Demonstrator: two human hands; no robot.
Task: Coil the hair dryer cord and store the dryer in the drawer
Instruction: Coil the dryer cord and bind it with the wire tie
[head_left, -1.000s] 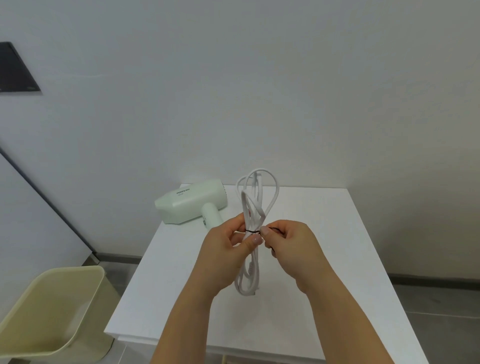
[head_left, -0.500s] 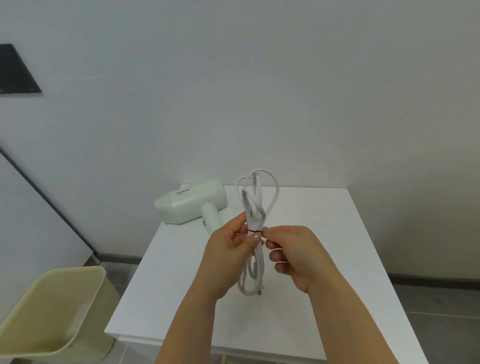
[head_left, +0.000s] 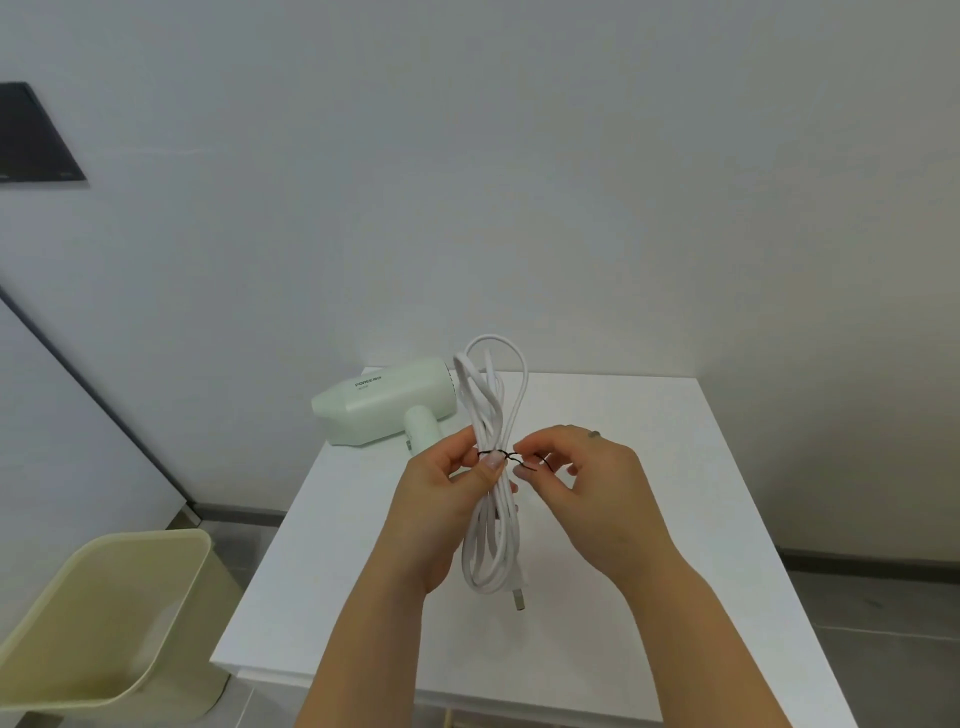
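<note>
Bin cut by left edge; dryer handle partly behind left hand.

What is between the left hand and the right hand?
In the head view, the bundled white power cord and the thin black twist tie around it lie between the left hand and right hand.

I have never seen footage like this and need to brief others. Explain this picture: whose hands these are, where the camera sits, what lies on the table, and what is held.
There is no machine: a person works bare-handed, filmed by a camera on their head looking forward and down. The left hand grips a bundle of white cord; the right hand pinches a thin black tie wrapped around the bundle's middle. The pale green hair dryer lies on the white table. A yellowish bin stands on the floor, lower left.
</note>
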